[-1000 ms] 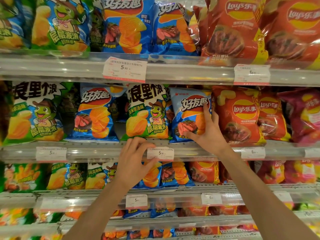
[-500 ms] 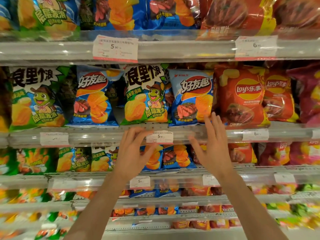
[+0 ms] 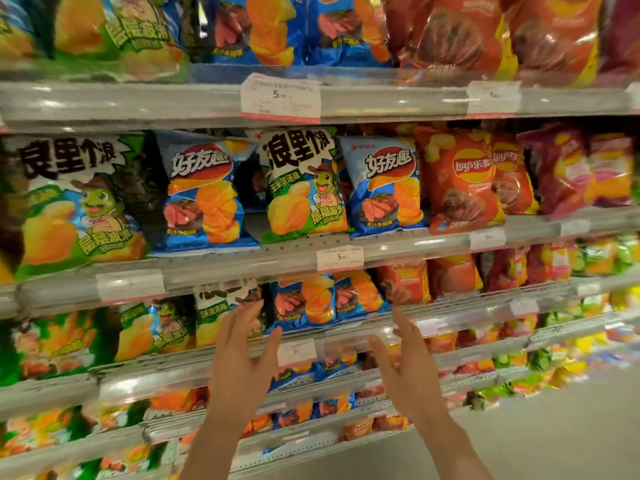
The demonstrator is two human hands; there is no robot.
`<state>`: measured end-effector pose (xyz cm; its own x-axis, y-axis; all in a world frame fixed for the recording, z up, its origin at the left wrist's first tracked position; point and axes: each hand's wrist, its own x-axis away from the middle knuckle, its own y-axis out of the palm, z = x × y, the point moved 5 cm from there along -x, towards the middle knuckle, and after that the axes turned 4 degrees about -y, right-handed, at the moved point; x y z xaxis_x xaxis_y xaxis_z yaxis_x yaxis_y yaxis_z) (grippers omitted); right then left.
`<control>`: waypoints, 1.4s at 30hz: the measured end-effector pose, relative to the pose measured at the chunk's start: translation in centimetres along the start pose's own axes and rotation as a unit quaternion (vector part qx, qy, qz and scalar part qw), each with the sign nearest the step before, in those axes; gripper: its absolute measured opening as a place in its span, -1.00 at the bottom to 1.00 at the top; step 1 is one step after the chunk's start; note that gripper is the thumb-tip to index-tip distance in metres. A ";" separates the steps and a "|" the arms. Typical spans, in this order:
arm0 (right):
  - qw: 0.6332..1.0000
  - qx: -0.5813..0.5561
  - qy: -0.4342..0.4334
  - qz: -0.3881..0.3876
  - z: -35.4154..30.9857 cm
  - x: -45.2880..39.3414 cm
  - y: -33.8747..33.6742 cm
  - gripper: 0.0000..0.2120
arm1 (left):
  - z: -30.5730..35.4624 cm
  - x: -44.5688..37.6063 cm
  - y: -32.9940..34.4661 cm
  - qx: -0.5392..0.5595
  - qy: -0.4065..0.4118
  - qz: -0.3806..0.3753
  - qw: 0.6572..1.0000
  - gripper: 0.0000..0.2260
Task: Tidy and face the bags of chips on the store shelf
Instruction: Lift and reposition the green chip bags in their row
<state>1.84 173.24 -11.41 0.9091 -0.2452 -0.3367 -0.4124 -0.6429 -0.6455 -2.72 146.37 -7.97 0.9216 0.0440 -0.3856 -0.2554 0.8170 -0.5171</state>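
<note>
Hands — left (image 3: 239,368), right (image 3: 405,370) — spread empty, palms facing, before the shelf (image 3: 207,271) of upright chip bags (image 3: 304,188)

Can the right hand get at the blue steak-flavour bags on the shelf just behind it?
Probably yes. The right hand is open and empty in front of the blue steak-flavour bags, with nothing between; only the clear shelf lip covers their bottom edges.
</note>
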 end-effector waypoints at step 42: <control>0.988 -0.131 -0.047 -0.071 -13.2 -23.0 -1.5 -0.57 | 6.8 -19.7 2.3 0.070 -0.061 -0.101 0.991 -0.29</control>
<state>-17.68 170.33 6.36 0.9418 -0.0787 -0.3269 -0.2414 -0.8351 -0.4943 -19.51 151.24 3.62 0.9803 -0.0659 -0.1860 -0.0274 0.8879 -0.4592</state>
